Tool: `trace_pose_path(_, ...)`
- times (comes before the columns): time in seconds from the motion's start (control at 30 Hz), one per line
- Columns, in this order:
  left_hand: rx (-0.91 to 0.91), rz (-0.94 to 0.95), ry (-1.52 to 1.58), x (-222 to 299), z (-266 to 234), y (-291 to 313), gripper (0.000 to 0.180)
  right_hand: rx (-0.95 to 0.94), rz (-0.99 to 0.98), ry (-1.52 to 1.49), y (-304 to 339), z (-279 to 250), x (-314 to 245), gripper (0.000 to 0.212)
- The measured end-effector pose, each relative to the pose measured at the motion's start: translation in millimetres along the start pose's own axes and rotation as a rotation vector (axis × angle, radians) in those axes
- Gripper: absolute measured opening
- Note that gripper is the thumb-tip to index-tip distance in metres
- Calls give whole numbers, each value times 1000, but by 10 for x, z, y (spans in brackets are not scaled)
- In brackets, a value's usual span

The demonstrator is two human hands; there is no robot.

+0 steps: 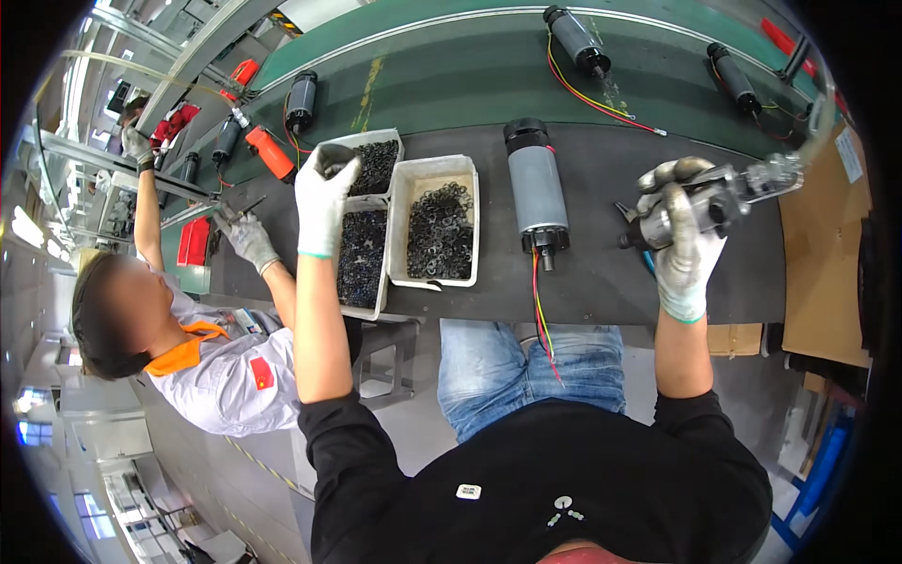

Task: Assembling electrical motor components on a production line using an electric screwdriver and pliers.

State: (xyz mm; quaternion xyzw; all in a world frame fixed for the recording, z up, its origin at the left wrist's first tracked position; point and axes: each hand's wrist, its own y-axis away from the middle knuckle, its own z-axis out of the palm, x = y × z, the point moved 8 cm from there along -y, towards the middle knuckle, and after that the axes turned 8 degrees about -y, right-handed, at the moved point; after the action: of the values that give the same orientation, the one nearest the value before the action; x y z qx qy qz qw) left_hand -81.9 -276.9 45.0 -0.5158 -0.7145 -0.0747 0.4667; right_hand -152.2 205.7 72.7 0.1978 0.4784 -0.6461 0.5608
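Observation:
My right hand (684,235), in a white glove with dirty fingers, is wrapped round a silver air tool (728,202) above the right part of the bench. My left hand (319,202), also gloved, hovers at the left edge of the white bins with its fingers curled together; anything in them is too small to make out. Between my hands a grey cylindrical motor (538,188) with a black cap lies on the bench, its red, yellow and black wires hanging over the front edge. One white bin (399,188) holds black washers.
Two more bins of small black parts, a rear one (399,146) and a front one (380,301), stand beside it. Several motors lie on the green conveyor (451,70). A co-worker (225,367) works at left near an orange-handled tool (270,153). A cardboard box (817,254) stands at right.

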Motion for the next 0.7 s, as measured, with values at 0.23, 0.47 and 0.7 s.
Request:
trace_pose_path(0.23, 38, -75, 419, 1269, 614, 1321, 14, -90, -92, -808, -182, 560, -502, 27)
trace_pose_path(0.47, -29, -21, 555, 1462, 1126, 1807, 26, -314, -123, -840, -72, 720, -624, 29)
trace_pose_path(0.7, 72, -69, 853, 1567, 1216, 1895, 27, -342, -89, -839, 78, 715, -577, 31)
